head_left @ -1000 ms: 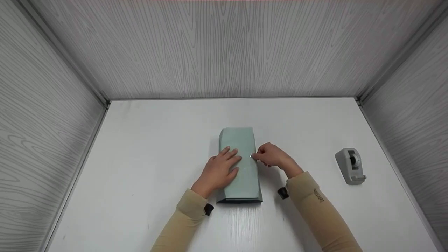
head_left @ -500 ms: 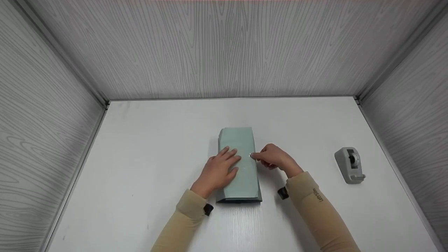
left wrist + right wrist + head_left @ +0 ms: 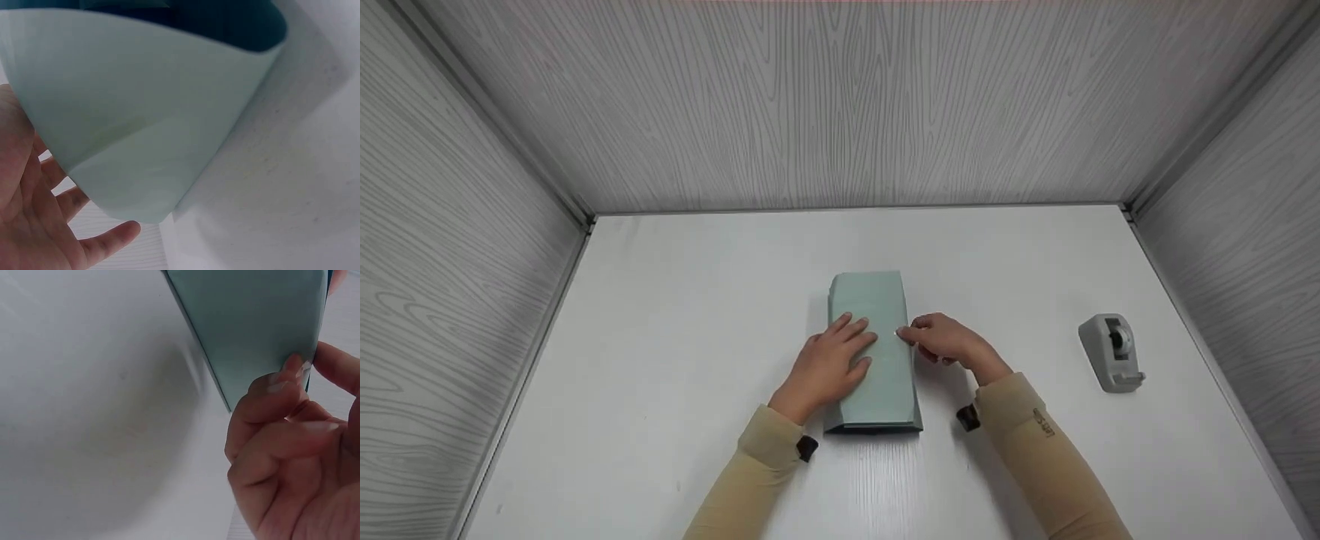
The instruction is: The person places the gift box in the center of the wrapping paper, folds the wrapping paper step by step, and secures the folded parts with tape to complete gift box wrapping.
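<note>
A box-shaped parcel in pale green wrapping paper lies lengthwise on the table. Its near end is unfolded; the left wrist view shows the paper's dark teal inner side. My left hand rests with spread fingers on the parcel's top, toward its left side. At the right long edge, my right hand has its thumb on top and curled fingers against the side. Between thumb and fingertip, in the right wrist view, a small piece of clear tape sits on the paper's edge.
A grey tape dispenser with a roll stands at the right of the white table. Wood-grained panels enclose the back and both sides.
The left hand stays put on the parcel. The right hand's fingers shift slightly at the taped edge, from an extended finger pressing on top to thumb and fingers about the edge.
</note>
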`<state>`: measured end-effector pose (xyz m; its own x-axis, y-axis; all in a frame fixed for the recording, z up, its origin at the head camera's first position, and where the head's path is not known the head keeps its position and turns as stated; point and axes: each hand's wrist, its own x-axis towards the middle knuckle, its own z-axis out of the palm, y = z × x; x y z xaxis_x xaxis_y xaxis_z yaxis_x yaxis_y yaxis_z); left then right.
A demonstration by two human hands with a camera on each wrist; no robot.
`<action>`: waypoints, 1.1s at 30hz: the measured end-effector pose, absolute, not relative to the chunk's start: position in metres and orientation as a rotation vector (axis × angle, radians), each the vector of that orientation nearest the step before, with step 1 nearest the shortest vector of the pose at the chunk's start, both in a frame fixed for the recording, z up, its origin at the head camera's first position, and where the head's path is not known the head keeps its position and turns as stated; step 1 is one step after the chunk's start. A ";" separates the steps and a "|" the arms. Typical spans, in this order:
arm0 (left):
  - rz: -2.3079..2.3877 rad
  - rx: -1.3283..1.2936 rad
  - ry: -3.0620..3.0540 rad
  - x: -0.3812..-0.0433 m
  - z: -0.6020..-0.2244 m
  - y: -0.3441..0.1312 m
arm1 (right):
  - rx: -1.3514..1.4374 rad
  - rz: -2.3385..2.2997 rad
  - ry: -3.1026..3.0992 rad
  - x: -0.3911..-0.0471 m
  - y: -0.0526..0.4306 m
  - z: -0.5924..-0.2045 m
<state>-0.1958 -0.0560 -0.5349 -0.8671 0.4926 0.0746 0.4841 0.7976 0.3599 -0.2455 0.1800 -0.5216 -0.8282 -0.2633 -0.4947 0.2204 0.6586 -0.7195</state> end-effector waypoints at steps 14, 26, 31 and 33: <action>0.571 0.805 2.966 -0.196 -0.535 -0.055 | -0.061 -1.349 2.142 -0.243 0.198 -0.537; 0.590 0.805 2.959 -0.197 -0.537 -0.055 | -0.016 -1.510 2.005 -0.239 0.198 -0.538; 0.610 0.804 2.955 -0.197 -0.538 -0.055 | -0.020 -1.557 1.992 -0.238 0.196 -0.537; 0.616 0.802 2.956 -0.197 -0.537 -0.056 | -0.010 -1.537 2.023 -0.238 0.194 -0.536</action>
